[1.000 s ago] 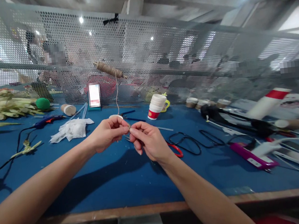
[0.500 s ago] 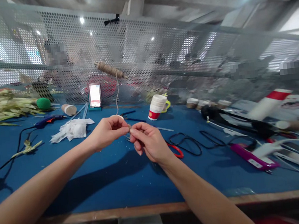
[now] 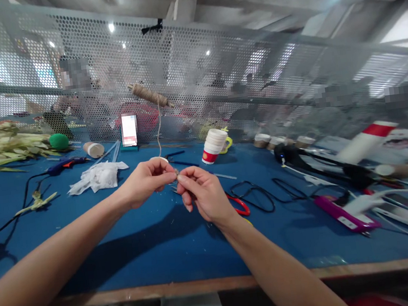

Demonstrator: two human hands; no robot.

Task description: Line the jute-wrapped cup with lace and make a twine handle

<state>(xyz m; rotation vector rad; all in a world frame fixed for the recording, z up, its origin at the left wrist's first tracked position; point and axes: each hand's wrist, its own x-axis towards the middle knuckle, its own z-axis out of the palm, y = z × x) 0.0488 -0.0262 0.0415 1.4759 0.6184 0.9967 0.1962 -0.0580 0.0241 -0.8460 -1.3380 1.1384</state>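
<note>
My left hand [image 3: 147, 180] and my right hand [image 3: 204, 195] meet above the blue table [image 3: 155, 242], fingertips pinched together on a small brownish piece [image 3: 176, 175] too small to name. A thin twine strand [image 3: 159, 128] hangs from a twine spool [image 3: 149, 95] on the mesh wall down toward my left hand. Red-handled scissors [image 3: 240, 206] lie just behind my right hand.
White crumpled paper [image 3: 98, 177], a blue glue gun [image 3: 66, 164], dried leaves [image 3: 0, 144], a green ball [image 3: 58, 141], stacked paper cups [image 3: 213, 145], black cables [image 3: 264, 196], a purple tool [image 3: 343, 213] and tape rolls lie around. A perforated mesh wall [image 3: 188, 76] stands behind; people sit beyond it.
Both hands stay pinched at the same spot; only slight finger shifts.
</note>
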